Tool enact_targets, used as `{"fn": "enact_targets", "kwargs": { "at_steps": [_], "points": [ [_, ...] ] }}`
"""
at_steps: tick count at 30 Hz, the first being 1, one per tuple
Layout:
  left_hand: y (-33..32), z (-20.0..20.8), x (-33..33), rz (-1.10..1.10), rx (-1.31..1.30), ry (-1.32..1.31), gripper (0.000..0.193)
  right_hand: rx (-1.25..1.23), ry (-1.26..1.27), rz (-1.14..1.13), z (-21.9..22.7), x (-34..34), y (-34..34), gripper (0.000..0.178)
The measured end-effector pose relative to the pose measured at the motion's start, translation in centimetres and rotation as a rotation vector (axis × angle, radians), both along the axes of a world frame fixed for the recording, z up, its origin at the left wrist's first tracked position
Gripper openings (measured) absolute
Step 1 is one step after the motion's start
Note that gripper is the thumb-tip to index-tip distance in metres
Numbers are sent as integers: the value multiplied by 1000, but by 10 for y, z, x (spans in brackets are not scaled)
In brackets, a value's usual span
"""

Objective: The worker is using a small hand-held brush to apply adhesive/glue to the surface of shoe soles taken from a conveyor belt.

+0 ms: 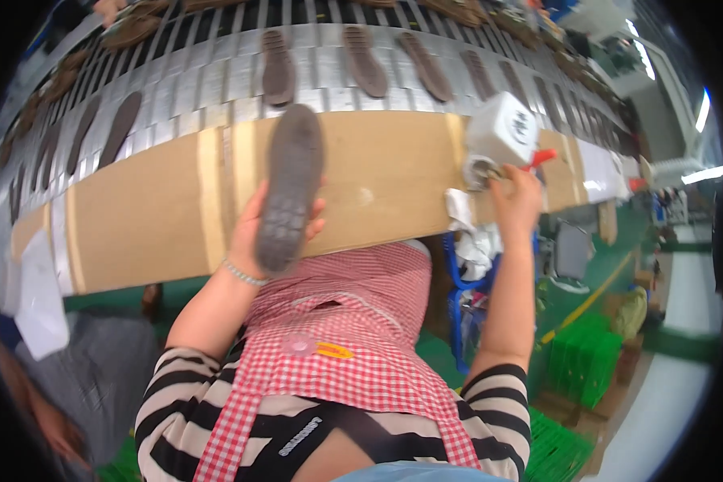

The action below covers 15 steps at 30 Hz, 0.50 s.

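A dark brown shoe sole is held up in my left hand, its fingers wrapped round the lower half from both sides. My right hand is out to the right, fingers pinched at the rim of a small round metallic cup; what they grip is too small to make out. Right behind that cup stands a white plastic jug with dark marks. A red handle-like piece sticks out beside my right hand.
A cardboard-covered ledge runs across in front of me. Beyond it, a slatted metal conveyor carries several brown soles. A blue crate with white cloth sits below right. Another person's arm shows lower left.
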<state>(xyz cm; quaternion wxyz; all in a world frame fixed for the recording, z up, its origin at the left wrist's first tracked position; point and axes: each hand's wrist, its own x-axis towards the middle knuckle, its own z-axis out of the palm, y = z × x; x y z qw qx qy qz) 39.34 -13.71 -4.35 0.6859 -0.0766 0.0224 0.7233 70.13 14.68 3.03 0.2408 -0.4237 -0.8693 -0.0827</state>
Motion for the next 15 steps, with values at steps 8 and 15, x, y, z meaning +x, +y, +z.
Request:
{"fn": "enact_targets", "kwargs": {
  "at_steps": [8, 15],
  "points": [
    [7, 3, 20, -106, 147, -138, 58, -504, 399, -147, 25, 40, -14, 36],
    [6, 25, 45, -266, 68, -28, 54, -398, 452, 401, 82, -58, -132, 43]
  ]
}}
